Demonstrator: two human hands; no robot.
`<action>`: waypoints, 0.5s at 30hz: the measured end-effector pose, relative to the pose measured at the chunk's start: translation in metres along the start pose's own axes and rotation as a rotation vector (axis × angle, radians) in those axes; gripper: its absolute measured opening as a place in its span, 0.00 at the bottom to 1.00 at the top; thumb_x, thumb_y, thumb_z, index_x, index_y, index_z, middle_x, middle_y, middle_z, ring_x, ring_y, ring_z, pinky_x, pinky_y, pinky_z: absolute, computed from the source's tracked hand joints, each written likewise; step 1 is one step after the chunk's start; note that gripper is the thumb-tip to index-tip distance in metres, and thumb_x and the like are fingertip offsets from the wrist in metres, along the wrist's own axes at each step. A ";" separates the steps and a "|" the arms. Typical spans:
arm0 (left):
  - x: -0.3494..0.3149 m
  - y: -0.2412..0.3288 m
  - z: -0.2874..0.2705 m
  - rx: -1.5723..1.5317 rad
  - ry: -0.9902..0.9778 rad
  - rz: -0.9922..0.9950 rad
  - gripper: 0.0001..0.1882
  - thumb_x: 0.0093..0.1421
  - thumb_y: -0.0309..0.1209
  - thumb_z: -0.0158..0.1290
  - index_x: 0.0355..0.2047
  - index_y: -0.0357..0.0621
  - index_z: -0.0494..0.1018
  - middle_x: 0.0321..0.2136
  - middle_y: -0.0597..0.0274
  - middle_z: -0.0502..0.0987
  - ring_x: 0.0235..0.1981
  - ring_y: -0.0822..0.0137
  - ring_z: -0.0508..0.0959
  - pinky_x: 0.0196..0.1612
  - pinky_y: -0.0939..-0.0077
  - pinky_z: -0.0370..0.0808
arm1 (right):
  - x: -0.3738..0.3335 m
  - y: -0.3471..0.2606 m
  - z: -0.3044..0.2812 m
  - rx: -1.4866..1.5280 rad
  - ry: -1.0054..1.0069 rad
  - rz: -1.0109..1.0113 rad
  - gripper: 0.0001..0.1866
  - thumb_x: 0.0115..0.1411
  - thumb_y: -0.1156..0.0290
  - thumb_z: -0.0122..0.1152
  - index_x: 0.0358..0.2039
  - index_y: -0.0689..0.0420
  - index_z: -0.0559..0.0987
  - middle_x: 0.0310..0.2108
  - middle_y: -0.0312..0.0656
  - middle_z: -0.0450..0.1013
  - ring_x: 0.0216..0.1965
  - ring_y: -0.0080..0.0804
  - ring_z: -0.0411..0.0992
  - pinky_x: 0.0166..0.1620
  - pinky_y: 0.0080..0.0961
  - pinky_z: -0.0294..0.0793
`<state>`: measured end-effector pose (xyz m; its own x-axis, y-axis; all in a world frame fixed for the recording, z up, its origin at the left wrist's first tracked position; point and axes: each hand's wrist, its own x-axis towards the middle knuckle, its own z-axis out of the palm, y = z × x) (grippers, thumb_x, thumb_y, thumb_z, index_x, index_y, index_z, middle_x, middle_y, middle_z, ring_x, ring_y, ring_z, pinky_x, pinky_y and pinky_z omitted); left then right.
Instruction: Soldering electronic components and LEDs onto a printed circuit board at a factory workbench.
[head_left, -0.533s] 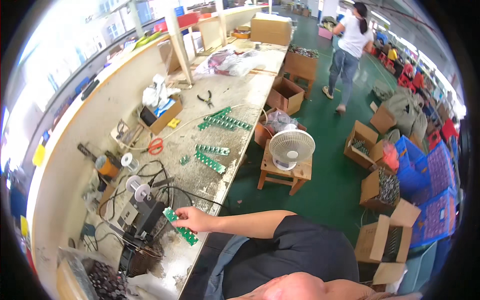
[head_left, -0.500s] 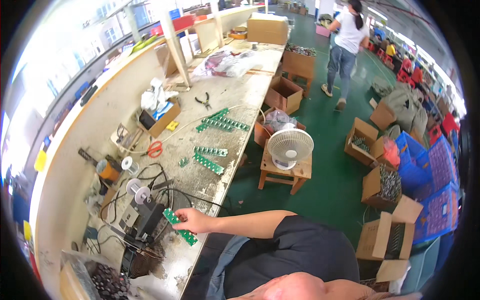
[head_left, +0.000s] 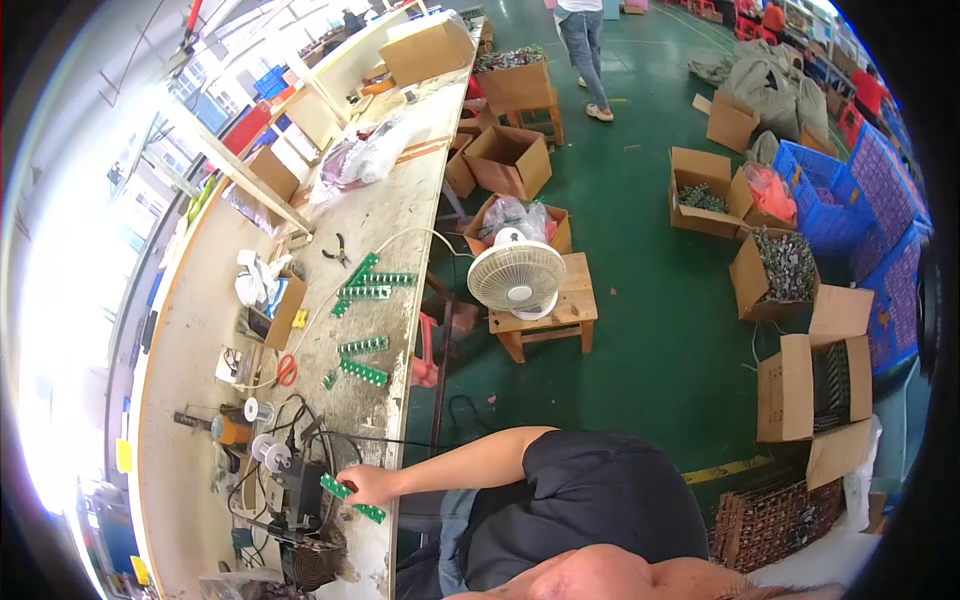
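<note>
Workshop hall with a green floor (head_left: pixel 650 230); a long pale worktop (head_left: pixel 190 330) runs along the window side, and the person sits at its near end.

Only one hand (head_left: pixel 366 485) shows, reaching across the body to the worktop's near edge. Which hand it is I cannot tell for certain; going by the arm, it looks like the right. It is closed on a green circuit board strip (head_left: pixel 352 499), fingers wrapped round the middle so both ends stick out, one toward the black fixture (head_left: pixel 300 495), one over the worktop's front edge. A mid-strip grip likely keeps the long board level and lets one end be steered at the fixture. The other hand is out of view.

Fixture sits at the near end with black cables (head_left: pixel 300 420) looping off it, so it stays within arm's reach from the seat. Just beyond are solder spools (head_left: pixel 265 450), and red-handled scissors (head_left: pixel 287 370) lie further up.

More green strips (head_left: pixel 362 372) lie in loose rows mid-worktop along the front edge, apart from the fixture, probably a separate batch. Another group (head_left: pixel 365 285) lies further up, near black pliers (head_left: pixel 338 255).

White fan (head_left: pixel 517 279) stands on a wooden stool (head_left: pixel 555 320) off the worktop, tilted up toward the seat. Cardboard boxes (head_left: pixel 810 380) of parts stand open on the floor. Another person (head_left: pixel 582 40) walks at the far end.
</note>
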<state>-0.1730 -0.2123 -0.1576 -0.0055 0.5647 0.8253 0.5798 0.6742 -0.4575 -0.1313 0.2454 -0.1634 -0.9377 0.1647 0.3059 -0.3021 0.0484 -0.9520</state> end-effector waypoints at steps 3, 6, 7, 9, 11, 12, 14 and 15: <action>0.000 0.006 0.004 0.049 -0.222 -0.525 0.19 0.53 0.41 0.51 0.34 0.37 0.79 0.31 0.44 0.79 0.34 0.45 0.79 0.41 0.56 0.75 | 0.000 0.004 -0.001 -0.015 -0.003 -0.006 0.14 0.45 0.69 0.66 0.32 0.61 0.75 0.26 0.46 0.73 0.30 0.40 0.73 0.34 0.34 0.70; 0.000 0.017 0.006 0.218 -0.666 -1.322 0.16 0.52 0.38 0.53 0.34 0.37 0.79 0.30 0.46 0.80 0.32 0.48 0.79 0.40 0.58 0.75 | -0.001 0.008 -0.003 -0.020 -0.018 -0.037 0.14 0.46 0.67 0.65 0.31 0.60 0.75 0.26 0.45 0.73 0.30 0.40 0.73 0.34 0.34 0.70; -0.009 0.013 0.005 0.234 -0.660 -1.295 0.15 0.51 0.36 0.54 0.33 0.37 0.79 0.29 0.47 0.80 0.30 0.49 0.79 0.39 0.59 0.75 | 0.000 0.005 0.001 -0.018 -0.035 -0.043 0.14 0.46 0.68 0.65 0.31 0.60 0.74 0.25 0.46 0.72 0.29 0.40 0.73 0.34 0.35 0.70; -0.020 0.015 0.004 0.250 -0.665 -1.266 0.14 0.50 0.34 0.55 0.32 0.36 0.79 0.28 0.47 0.80 0.29 0.51 0.79 0.37 0.59 0.75 | 0.004 0.009 0.008 -0.026 -0.023 -0.056 0.14 0.45 0.68 0.65 0.30 0.60 0.74 0.24 0.46 0.72 0.29 0.41 0.73 0.33 0.35 0.69; -0.017 0.020 0.015 0.177 -0.640 -1.352 0.12 0.50 0.32 0.55 0.29 0.35 0.79 0.27 0.50 0.80 0.27 0.53 0.79 0.36 0.59 0.75 | -0.002 -0.002 -0.005 0.006 -0.010 -0.009 0.14 0.43 0.69 0.66 0.29 0.62 0.75 0.26 0.49 0.74 0.31 0.44 0.74 0.35 0.36 0.70; -0.022 0.017 0.014 0.182 -0.643 -1.353 0.12 0.50 0.32 0.55 0.29 0.35 0.79 0.27 0.50 0.80 0.27 0.53 0.79 0.36 0.59 0.75 | -0.002 -0.004 -0.004 -0.008 -0.027 -0.001 0.14 0.43 0.69 0.66 0.30 0.61 0.76 0.27 0.49 0.73 0.32 0.45 0.74 0.35 0.36 0.70; -0.044 0.002 0.005 0.554 -1.077 -0.768 0.10 0.50 0.31 0.55 0.25 0.35 0.79 0.26 0.53 0.81 0.26 0.58 0.79 0.34 0.61 0.75 | -0.002 -0.007 0.004 0.001 -0.049 -0.017 0.14 0.43 0.68 0.65 0.30 0.61 0.76 0.27 0.49 0.74 0.32 0.45 0.74 0.35 0.36 0.70; -0.051 0.001 0.000 0.562 -1.082 -0.775 0.10 0.50 0.31 0.55 0.25 0.35 0.79 0.26 0.53 0.81 0.26 0.58 0.79 0.34 0.61 0.75 | -0.001 -0.007 0.008 0.007 -0.051 -0.029 0.14 0.43 0.68 0.65 0.31 0.61 0.76 0.27 0.49 0.74 0.32 0.45 0.74 0.35 0.36 0.70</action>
<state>-0.1718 -0.2405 -0.2005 -0.9144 -0.1177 0.3872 -0.2445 0.9231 -0.2970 -0.1296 0.2367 -0.1566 -0.9360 0.1132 0.3333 -0.3302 0.0455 -0.9428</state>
